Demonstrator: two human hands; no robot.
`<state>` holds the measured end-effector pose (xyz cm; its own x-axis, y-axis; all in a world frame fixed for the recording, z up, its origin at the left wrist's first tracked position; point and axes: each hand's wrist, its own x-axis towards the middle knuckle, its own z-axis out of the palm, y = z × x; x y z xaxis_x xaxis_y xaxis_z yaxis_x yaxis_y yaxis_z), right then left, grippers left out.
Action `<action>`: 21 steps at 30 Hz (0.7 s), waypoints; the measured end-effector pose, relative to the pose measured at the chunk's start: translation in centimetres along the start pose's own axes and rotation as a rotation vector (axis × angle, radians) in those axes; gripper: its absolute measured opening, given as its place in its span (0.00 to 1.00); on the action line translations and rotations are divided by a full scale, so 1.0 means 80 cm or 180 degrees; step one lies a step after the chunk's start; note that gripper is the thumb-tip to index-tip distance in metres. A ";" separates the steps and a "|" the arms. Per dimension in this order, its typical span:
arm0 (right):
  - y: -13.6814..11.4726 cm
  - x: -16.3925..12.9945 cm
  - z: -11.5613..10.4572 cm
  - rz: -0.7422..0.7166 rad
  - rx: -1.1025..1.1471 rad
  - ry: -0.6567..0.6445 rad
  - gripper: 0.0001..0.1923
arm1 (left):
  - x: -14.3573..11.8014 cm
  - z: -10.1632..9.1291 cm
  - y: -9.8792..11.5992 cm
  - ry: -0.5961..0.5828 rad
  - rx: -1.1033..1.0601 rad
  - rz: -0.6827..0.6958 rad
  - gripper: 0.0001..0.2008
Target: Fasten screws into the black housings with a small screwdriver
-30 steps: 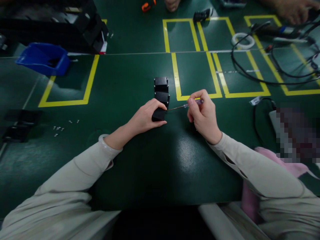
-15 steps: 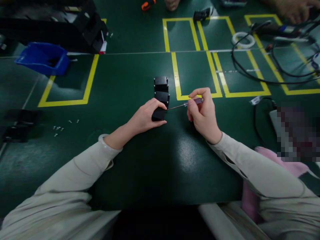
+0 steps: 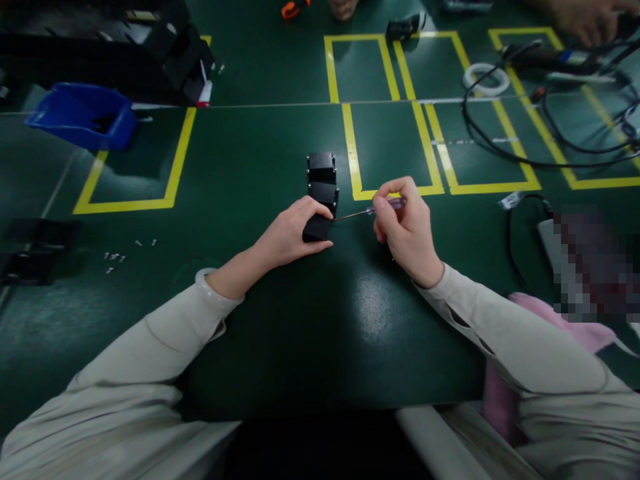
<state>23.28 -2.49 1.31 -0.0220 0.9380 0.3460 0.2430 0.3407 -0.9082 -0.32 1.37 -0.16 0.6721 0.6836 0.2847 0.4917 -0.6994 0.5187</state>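
Observation:
My left hand grips the nearest black block between thumb and fingers, at the near end of a short row. Beyond it in line lie a middle black block and a far black block, both with small shiny screws at their sides. My right hand is closed round the clear purplish handle of a screwdriver. The thin shaft points left, its tip at the right side of the held block, by my left fingertips. What exactly the tip touches is too small to tell.
Several loose screws lie left of my left hand, near dark parts. A blue bin stands back left. To the right are a black cable, a white ring and pink cloth. Another person's hand is at back right.
My right hand's fingers have shifted slightly left and curled more over the screwdriver handle. My left hand and the black blocks look almost unmoved.

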 end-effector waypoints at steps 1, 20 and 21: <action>0.000 0.000 0.000 -0.0012 0.0000 -0.0007 0.10 | 0.000 0.000 0.000 -0.0006 0.0000 -0.0005 0.19; 0.000 0.000 0.000 -0.0016 0.0059 0.0005 0.09 | 0.000 -0.001 0.001 -0.0004 0.0000 -0.0023 0.19; 0.000 0.001 0.000 -0.0012 0.0052 -0.0005 0.09 | 0.000 -0.001 0.001 -0.0007 0.0003 -0.0029 0.18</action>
<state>23.28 -2.45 1.33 -0.0244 0.9367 0.3492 0.2271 0.3454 -0.9106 -0.31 1.34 -0.08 0.6688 0.6894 0.2782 0.4982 -0.6934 0.5206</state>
